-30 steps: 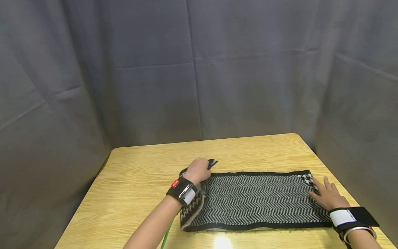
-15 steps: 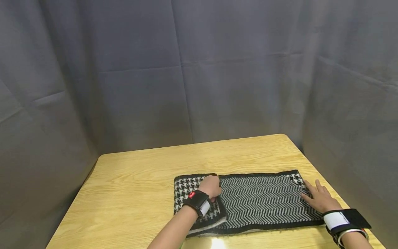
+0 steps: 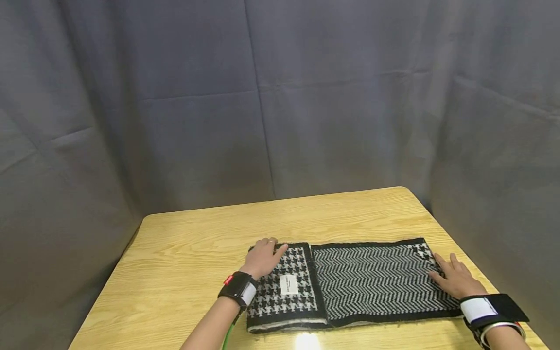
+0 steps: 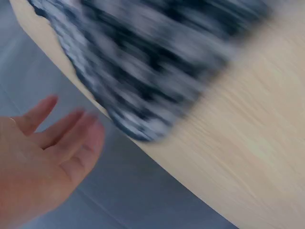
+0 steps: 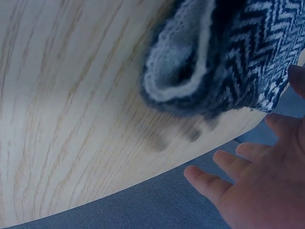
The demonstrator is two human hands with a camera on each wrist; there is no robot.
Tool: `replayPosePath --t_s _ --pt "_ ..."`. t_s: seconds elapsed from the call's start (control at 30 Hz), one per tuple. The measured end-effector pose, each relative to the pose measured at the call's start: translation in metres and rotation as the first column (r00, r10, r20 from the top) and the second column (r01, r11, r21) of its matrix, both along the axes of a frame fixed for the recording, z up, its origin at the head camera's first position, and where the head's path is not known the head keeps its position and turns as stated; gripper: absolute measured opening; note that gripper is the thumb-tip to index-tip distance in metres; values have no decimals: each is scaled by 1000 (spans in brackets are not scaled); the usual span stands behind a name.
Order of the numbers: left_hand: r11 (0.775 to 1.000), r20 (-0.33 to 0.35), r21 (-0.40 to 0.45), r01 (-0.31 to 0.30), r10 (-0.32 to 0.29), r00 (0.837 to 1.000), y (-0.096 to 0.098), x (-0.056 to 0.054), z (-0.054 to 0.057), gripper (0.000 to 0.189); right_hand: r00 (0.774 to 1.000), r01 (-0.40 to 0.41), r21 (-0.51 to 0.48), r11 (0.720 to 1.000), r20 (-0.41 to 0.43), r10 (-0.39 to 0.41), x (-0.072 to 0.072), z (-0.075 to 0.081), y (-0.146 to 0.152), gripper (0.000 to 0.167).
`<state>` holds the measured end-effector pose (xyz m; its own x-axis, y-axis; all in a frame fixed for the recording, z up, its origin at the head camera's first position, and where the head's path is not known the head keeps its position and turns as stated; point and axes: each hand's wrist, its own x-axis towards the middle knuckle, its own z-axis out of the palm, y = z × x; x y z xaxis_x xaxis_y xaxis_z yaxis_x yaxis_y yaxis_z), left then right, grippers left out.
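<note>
A black-and-white knitted scarf (image 3: 372,282) lies lengthwise across the table, herringbone side up along its right stretch. Its left end is folded over to the right, showing a houndstooth panel (image 3: 302,304) with a white label (image 3: 288,284). My left hand (image 3: 262,258) is at the upper left of this folded panel, fingers extended and holding nothing. In the left wrist view the scarf edge is blurred beside the loosely bent fingers (image 4: 71,136). At the scarf's right end my right hand (image 3: 459,279) spreads its fingers by the edge. The right wrist view shows a rolled, pale-lined fold (image 5: 176,62).
The light wooden table (image 3: 188,262) extends to the left of the scarf and behind it. Grey curtains (image 3: 197,121) enclose the back and both sides. A green cord (image 3: 228,335) hangs from the left wrist strap (image 3: 238,288).
My left hand brought the scarf's left end over to the right, laid it down, let go and moved back left. The right hand stays at the right end.
</note>
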<state>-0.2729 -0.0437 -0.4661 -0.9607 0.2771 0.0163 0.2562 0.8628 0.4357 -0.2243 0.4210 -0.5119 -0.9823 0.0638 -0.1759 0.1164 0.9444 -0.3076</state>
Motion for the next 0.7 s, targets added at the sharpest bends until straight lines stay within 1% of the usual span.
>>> replayPosePath --t_s 0.1,0.17,0.23,0.37,0.47,0.57,0.67,0.7 --pt "1000 33 -11 -7 7 999 -28 5 -7 62 1000 3 -9 1000 8 -3 0 0 4 74" --pt "999 57 -53 7 -4 998 -41 10 -14 66 1000 4 -14 1000 9 -4 0 0 6 76" --pt "994 64 -107 26 -19 998 -50 14 -23 69 1000 9 -20 1000 18 -9 0 0 7 78" --pt "977 62 -203 66 -54 997 -55 21 -37 72 999 16 -25 1000 38 -15 -1 0 6 82" --pt "965 41 -249 85 -77 996 -55 25 -44 73 999 11 -23 1000 42 -10 -2 0 4 80" --pt "947 8 -311 85 -87 996 -55 26 -55 74 999 2 -17 1000 35 -2 -2 -1 2 78" --pt "930 -21 -358 78 -92 996 -56 26 -62 75 999 0 -14 1000 36 1 -1 -3 1 78" --pt "928 -27 -365 75 -92 995 -56 26 -64 75 999 1 -15 1000 37 -1 -1 -3 0 78"
